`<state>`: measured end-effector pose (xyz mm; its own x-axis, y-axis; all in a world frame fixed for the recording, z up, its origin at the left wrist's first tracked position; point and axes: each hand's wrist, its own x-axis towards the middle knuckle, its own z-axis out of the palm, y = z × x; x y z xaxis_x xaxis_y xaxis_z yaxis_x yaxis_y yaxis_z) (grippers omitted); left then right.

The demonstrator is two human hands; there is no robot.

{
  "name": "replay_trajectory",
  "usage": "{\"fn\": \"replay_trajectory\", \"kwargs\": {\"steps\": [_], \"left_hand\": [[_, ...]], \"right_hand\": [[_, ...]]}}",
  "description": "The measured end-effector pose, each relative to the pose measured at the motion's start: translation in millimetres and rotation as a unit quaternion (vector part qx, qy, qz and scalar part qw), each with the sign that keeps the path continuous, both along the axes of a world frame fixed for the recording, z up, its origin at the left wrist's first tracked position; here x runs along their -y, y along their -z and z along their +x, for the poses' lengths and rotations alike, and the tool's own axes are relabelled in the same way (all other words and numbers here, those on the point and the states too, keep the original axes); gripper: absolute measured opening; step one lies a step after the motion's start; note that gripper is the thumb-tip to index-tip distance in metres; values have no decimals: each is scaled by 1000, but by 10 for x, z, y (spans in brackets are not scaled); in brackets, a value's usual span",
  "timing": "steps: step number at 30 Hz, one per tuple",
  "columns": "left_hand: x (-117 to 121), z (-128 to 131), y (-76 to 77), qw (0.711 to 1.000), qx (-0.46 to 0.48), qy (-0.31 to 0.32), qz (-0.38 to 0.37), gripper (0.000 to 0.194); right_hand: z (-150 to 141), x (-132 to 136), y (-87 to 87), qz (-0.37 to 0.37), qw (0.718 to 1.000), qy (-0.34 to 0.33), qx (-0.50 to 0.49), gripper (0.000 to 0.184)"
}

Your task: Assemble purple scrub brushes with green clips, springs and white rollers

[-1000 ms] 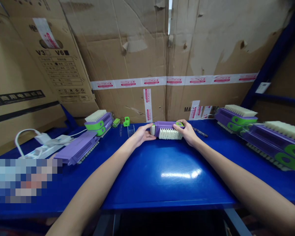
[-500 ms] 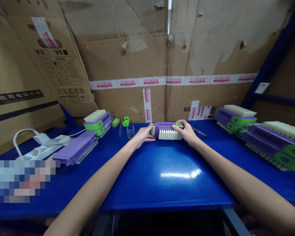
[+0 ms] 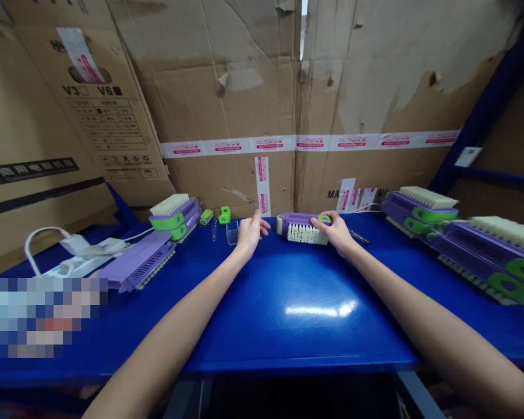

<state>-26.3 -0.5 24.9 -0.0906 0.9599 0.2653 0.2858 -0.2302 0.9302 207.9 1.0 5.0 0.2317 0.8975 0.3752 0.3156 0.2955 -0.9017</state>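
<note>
A purple and green brush head [image 3: 300, 219] with cream bristles lies across the back of the blue table. My right hand [image 3: 334, 231] grips its right end, thumb on the front and fingers behind. Apart from its left end is my left hand [image 3: 250, 234], fingers spread and nothing in them. Just left of that hand stands a small clear plastic cup [image 3: 232, 233]. Beside the cup lie a green plastic piece [image 3: 224, 215], a metal spring [image 3: 215, 229] and a small green part [image 3: 206, 217].
Purple brush units [image 3: 135, 261] are piled at the left, near a white power strip [image 3: 81, 259] with cables. More brush units [image 3: 484, 250] sit at the right. A dark pen-like tool [image 3: 358, 237] lies behind my right hand. Cardboard [image 3: 227, 105] walls the back.
My left hand has let go of the brush head's left end and moved left, opening. My right hand still holds the brush head, which has shifted slightly right.
</note>
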Motion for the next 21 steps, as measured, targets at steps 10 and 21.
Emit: {"fn": "replay_trajectory", "kwargs": {"steps": [10,21], "left_hand": [[73,-235,-78,796,-555,-202,131,39],[-2,-392,-20,836,-521,-168,-36,37]], "right_hand": [[-11,8,-17,-4,1000,-5,7,53],[-13,20,-6,-5,1000,-24,16,50]]}}
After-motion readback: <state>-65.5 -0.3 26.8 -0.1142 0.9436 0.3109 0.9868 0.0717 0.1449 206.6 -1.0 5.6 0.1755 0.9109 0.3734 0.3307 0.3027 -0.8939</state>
